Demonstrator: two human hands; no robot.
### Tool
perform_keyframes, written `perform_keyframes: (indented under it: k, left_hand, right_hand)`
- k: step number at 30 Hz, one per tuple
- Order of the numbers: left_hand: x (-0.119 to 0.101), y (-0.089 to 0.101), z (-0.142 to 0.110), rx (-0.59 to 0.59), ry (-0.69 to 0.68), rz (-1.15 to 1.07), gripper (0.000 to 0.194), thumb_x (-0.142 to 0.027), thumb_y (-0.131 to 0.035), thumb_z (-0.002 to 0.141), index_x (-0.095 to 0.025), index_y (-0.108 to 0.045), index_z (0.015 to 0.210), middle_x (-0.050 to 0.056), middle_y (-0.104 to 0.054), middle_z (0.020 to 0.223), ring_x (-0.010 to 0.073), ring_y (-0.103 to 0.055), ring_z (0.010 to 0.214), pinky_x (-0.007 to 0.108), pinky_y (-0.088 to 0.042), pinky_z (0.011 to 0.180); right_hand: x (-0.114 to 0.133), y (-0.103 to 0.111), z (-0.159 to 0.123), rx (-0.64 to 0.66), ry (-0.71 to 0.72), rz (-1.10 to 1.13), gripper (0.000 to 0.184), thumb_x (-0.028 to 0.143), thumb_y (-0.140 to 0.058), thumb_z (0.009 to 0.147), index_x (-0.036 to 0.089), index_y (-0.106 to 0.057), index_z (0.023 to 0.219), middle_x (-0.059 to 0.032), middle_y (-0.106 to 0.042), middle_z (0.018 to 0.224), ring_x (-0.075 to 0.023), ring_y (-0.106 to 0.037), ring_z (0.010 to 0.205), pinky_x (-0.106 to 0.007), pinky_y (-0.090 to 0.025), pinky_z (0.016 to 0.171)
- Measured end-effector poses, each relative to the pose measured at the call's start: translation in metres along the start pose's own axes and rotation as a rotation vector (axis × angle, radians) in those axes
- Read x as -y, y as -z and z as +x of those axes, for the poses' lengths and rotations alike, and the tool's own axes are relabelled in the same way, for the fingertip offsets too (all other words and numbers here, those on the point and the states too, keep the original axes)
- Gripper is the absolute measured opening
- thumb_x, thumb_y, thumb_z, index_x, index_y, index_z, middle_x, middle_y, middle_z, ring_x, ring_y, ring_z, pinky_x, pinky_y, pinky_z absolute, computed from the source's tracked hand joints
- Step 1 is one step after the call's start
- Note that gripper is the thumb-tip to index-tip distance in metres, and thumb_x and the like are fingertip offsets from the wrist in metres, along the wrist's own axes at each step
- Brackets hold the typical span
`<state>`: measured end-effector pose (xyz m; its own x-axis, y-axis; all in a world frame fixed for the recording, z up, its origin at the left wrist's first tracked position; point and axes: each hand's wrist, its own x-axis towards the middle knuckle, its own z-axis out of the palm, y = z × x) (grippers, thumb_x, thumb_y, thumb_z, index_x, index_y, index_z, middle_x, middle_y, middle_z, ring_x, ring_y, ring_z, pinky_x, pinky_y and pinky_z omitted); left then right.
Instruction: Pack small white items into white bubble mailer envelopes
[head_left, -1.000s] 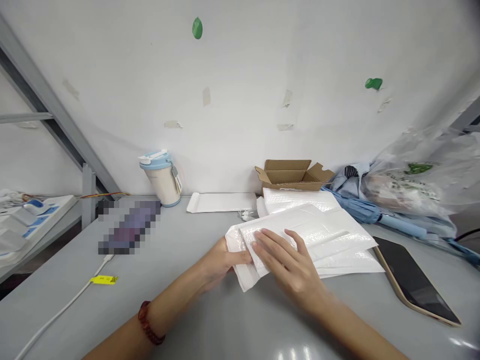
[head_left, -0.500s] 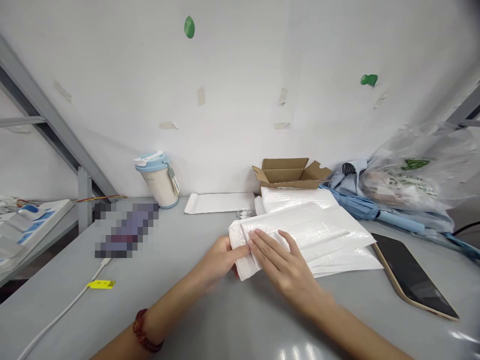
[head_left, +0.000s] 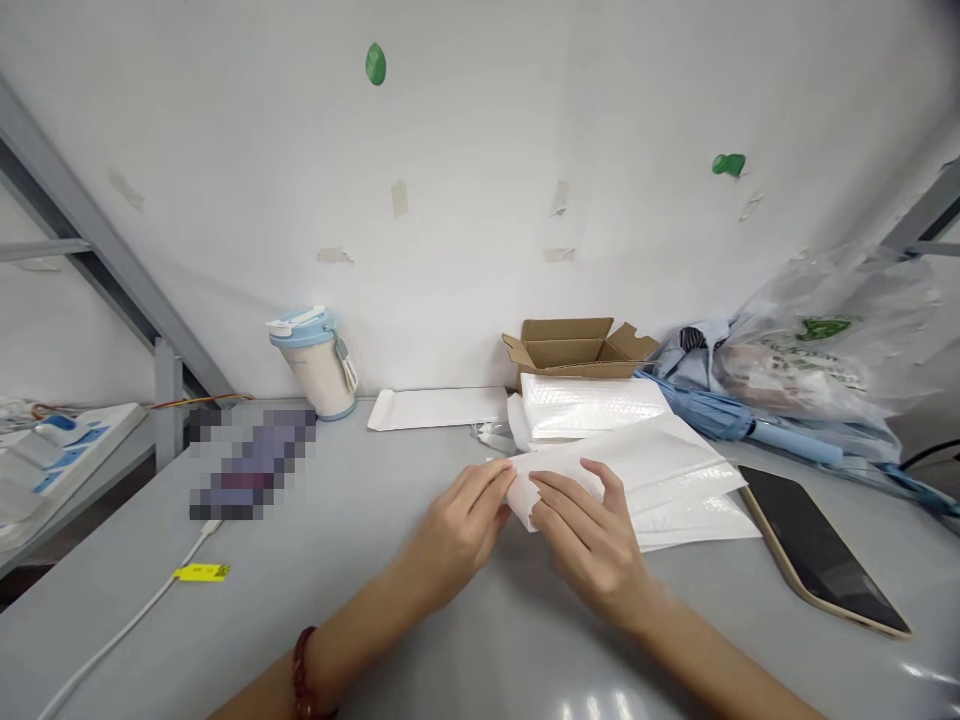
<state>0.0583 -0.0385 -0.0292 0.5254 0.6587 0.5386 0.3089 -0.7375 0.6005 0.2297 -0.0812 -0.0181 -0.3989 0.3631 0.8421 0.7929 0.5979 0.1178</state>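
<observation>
A white bubble mailer [head_left: 660, 450] lies slanted before me, its left end raised in both hands. My left hand [head_left: 466, 525] is closed on the corner of that end, thumb and fingers pinching it. My right hand [head_left: 596, 545] grips the same end just to the right, with its fingers over the surface and the index finger raised. The folded end of the mailer shows between the hands; the thumb of my right hand is hidden. Under and behind it are more white mailers [head_left: 600, 402]. A crumpled bit of clear plastic [head_left: 491, 437] lies just beyond my left hand.
An open cardboard box [head_left: 574, 352] stands by the wall, with a flat white mailer [head_left: 439, 408] left of it. A blue-lidded cup [head_left: 315, 365] is at back left. Rightward are a phone [head_left: 821, 545], a blue umbrella [head_left: 787, 438] and plastic bags [head_left: 817, 350].
My left hand has turned over and moved right, closer to my right hand. The mailer's end, spread flat before, is now folded between the hands.
</observation>
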Motion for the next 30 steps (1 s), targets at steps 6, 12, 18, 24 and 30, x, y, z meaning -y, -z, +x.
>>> perform_keyframes:
  k: [6,12,18,24,30]
  left_hand:
    - [-0.014,-0.003,0.043,-0.115,0.175,-0.043,0.024,-0.029,-0.045,0.088,-0.018,-0.059,0.071,0.003,-0.061,0.069,0.0152,-0.056,0.067,0.027,-0.044,0.065]
    - [-0.015,-0.012,0.104,0.149,0.672,-0.596,0.027,-0.028,-0.063,0.074,-0.015,-0.051,0.054,-0.002,-0.052,0.045,0.0087,-0.047,0.043,0.022,-0.037,0.047]
    - [0.004,-0.018,0.109,0.099,0.744,-0.735,0.02,-0.025,-0.067,0.071,-0.012,-0.055,0.062,-0.001,-0.052,0.05,0.0076,-0.049,0.047,0.021,-0.04,0.048]
    - [0.018,-0.017,0.111,-0.06,0.702,-0.673,0.017,-0.026,-0.06,0.077,-0.01,-0.06,0.071,0.005,-0.061,0.064,0.0093,-0.057,0.056,0.024,-0.05,0.062]
    - [0.055,-0.001,0.094,-0.166,0.62,-0.303,0.018,-0.028,-0.051,0.079,-0.013,-0.062,0.078,0.011,-0.069,0.083,0.0202,-0.067,0.078,0.035,-0.052,0.077]
  right_hand:
    - [-0.022,0.005,0.009,-0.22,-0.087,-0.224,0.026,0.014,-0.057,0.088,0.015,-0.052,0.113,-0.0164,-0.062,0.112,-0.0267,-0.054,0.111,-0.046,-0.031,0.096]
    - [-0.07,0.005,0.003,0.042,-0.216,-0.33,0.025,0.032,-0.055,0.091,0.017,-0.053,0.111,-0.018,-0.055,0.121,-0.0306,-0.049,0.116,-0.048,-0.028,0.094]
    - [-0.086,0.008,-0.005,0.193,-0.254,-0.22,0.029,0.041,-0.062,0.085,0.018,-0.058,0.103,-0.0132,-0.058,0.113,-0.0296,-0.051,0.104,-0.045,-0.033,0.085]
    - [-0.098,0.001,-0.015,0.094,-0.437,-0.203,0.019,0.027,-0.046,0.094,0.017,-0.062,0.092,-0.0083,-0.059,0.089,-0.0217,-0.056,0.078,-0.035,-0.039,0.069]
    - [-0.103,-0.003,-0.02,0.065,-0.475,-0.141,0.027,0.029,-0.037,0.095,0.017,-0.062,0.092,-0.0085,-0.058,0.093,-0.0192,-0.058,0.076,-0.03,-0.046,0.065]
